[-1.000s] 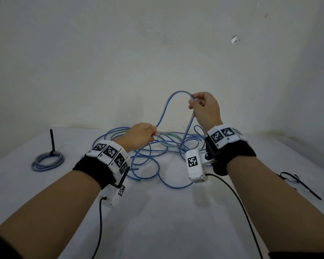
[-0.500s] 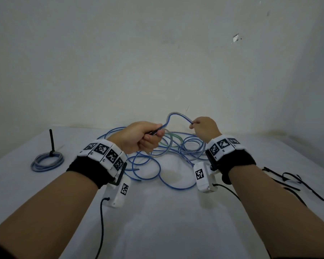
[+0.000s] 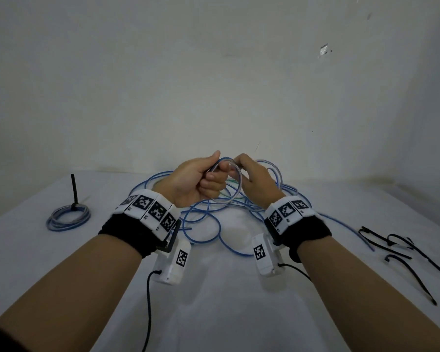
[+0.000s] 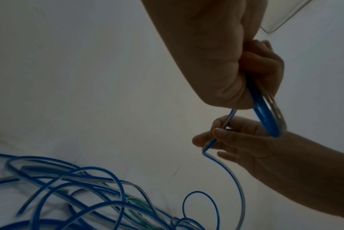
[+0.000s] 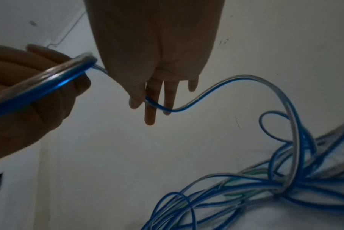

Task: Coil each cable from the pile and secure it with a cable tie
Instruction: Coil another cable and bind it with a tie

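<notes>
A tangled pile of blue and clear cables lies on the white table. Above it my left hand grips a small coil of one blue cable in its curled fingers. Close beside it, my right hand pinches the same cable between thumb and fingers, just past the coil. From that pinch the cable runs in an arc down into the pile. In the right wrist view the left hand and the coil appear at the left.
A finished coil with an upright black tie lies at the table's far left. Several loose black cable ties lie at the right. A wall stands right behind the table. Black wrist-camera leads hang under both forearms.
My right hand has come down from its raised position and moved left to meet the left hand. The tall arc of cable has become a small loop in the left hand, which has risen slightly.
</notes>
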A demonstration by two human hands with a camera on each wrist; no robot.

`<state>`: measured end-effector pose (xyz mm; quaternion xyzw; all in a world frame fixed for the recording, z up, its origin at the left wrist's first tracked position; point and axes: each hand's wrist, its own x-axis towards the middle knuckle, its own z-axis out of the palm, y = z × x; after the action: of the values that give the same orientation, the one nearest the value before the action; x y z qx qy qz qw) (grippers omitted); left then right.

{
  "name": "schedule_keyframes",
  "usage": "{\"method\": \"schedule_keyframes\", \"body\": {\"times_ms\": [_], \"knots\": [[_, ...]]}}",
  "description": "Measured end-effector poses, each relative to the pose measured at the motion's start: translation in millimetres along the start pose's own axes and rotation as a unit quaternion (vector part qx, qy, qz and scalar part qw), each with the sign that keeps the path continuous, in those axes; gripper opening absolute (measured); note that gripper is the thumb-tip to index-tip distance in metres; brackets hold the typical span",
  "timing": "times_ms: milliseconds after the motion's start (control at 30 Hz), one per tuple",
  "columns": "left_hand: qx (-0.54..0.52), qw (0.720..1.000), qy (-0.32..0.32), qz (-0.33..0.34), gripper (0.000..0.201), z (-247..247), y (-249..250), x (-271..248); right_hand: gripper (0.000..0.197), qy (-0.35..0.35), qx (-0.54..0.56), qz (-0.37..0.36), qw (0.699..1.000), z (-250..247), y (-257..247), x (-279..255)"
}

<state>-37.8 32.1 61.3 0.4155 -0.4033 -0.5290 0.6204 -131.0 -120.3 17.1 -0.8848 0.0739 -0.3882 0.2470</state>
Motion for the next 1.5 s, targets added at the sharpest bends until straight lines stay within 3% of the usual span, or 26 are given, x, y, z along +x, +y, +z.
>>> {"method": "schedule_keyframes", "body": {"times_ms": [67,167,300,467,567,700,867,933,1067,1133,1333,1500], "knots": [[-0.048,0.998,0.012,0.029,0.036,-3.5,1.8,-1.4,0.009,-0.005,0.018,0.048,0.999,1.7,1.3,-2.8],[-0.077,0.994,0.04,0.065,0.034,-9.1,1.9,-2.7,0.013,0.002,-0.056,0.065,0.996,0.3,8.9,-6.6],[-0.036,0.992,0.082,0.086,0.028,-14.5,0.7,-4.3,0.021,-0.009,0.044,0.075,0.996,-4.5,5.9,-7.0],[-0.07,0.991,0.059,0.097,0.034,-12.2,-2.7,-4.1,0.026,0.023,0.123,0.098,0.987,-1.7,-2.8,-3.2],[-0.128,0.979,0.057,0.145,0.033,-6.9,-1.5,-0.8,0.026,0.002,0.101,0.111,0.989,6.8,-10.9,-4.1],[-0.171,0.964,0.084,0.186,0.029,-2.6,1.5,2.7,0.01,-0.018,0.095,0.154,0.983,15.2,-13.0,-13.1],[-0.107,0.964,0.117,0.212,0.031,-2.7,0.3,2.8,0.012,-0.086,0.058,0.233,0.967,20.0,-3.3,-23.3],[-0.078,0.967,0.131,0.204,0.031,-3.2,-1.6,2.3,0.009,-0.061,0.085,0.258,0.96,21.9,-0.8,-27.7],[-0.049,0.975,0.147,0.163,0.031,-5.3,-3.5,0.5,0.012,0.098,0.147,0.26,0.949,16.4,6.3,-26.3],[-0.038,0.975,0.152,0.155,0.032,-6.5,-4.0,-0.8,0.014,0.127,0.154,0.257,0.946,10.6,7.2,-24.5],[-0.06,0.977,0.129,0.159,0.034,-2.6,-5.0,2.7,0.022,0.043,0.131,0.266,0.954,14.0,1.3,-29.1],[-0.114,0.948,0.169,0.243,0.035,1.0,-1.2,11.3,0.008,-0.048,0.173,0.297,0.938,26.0,-3.2,-43.4]]}}
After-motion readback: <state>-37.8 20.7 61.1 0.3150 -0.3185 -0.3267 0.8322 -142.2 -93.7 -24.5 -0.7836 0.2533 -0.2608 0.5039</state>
